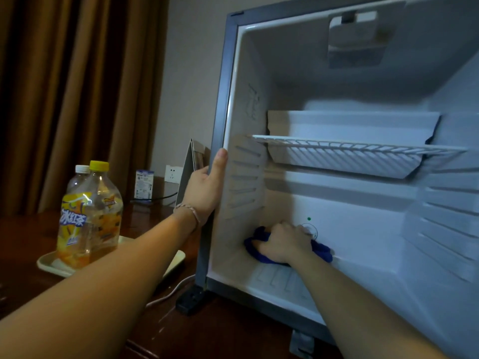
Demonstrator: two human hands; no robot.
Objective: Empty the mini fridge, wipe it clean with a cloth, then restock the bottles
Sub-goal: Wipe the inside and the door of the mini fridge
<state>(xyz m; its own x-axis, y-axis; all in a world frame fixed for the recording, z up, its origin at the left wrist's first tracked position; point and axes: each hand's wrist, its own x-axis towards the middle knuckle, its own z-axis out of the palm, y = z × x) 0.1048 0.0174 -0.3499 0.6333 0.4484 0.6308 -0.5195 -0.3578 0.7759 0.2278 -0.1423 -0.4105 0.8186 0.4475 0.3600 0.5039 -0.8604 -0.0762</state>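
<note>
head view: rt hand [283,242] fingers closed over blue cloth [321,251] bunched under palm, lt hand [204,187] gripping fridge edge [220,112].

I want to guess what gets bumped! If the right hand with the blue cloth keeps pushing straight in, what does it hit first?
Probably the fridge's back wall. The right hand presses the cloth low inside, pointing inward, right by the round dial. Depth is hard to judge; it may already touch.
</note>
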